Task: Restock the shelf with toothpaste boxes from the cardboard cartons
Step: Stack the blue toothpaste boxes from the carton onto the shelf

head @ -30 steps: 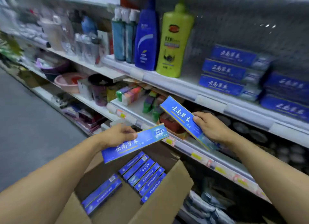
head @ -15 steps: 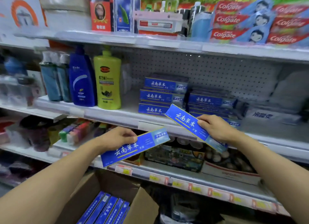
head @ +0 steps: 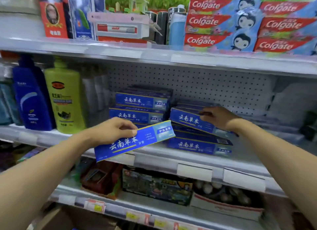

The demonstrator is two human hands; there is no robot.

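White metal shelf [head: 197,158] with pegboard back [head: 197,85] holds toothpaste boxes [head: 140,101].

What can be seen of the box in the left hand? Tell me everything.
The box is a long, flat blue carton, cardboard by its look, with white Chinese lettering, a yellow underline and a pale blue end panel. It looks closed and tilts up to the right, in front of the shelf edge. The left hand grips its upper edge.

Red boxes [head: 208,22] read "Colgate"; blue toothpaste boxes [head: 135,141] seemingly read "云南草本".
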